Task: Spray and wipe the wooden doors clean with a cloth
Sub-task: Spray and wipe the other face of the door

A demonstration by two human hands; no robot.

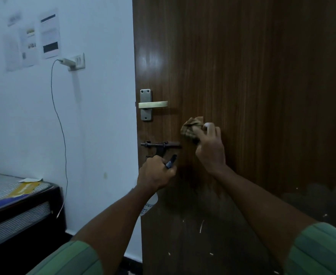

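A crumpled cloth [192,129] is bunched in the right hand [209,147] and pressed against the wooden door [262,96], just right of the lever handle [152,104] and just above the slide bolt [160,144]. The fingers are curled round the wad, so the right grip is clamped on the cloth. The spray bottle [150,201] is held by the left hand [155,174], whose fingers are wrapped round the neck below the dark nozzle [171,161]; that grip is clamped on the bottle.

The cloth is judged soft, light and shapeless, best taken as a loose ball in the palm so that a broad face meets the wood. The bottle is judged light, smooth plastic, likely slippery if wet, and best held at the neck with a finger free for the trigger. Its long axis runs roughly vertical, body hanging below the hand, with the nozzle pointed up and right toward the door face.
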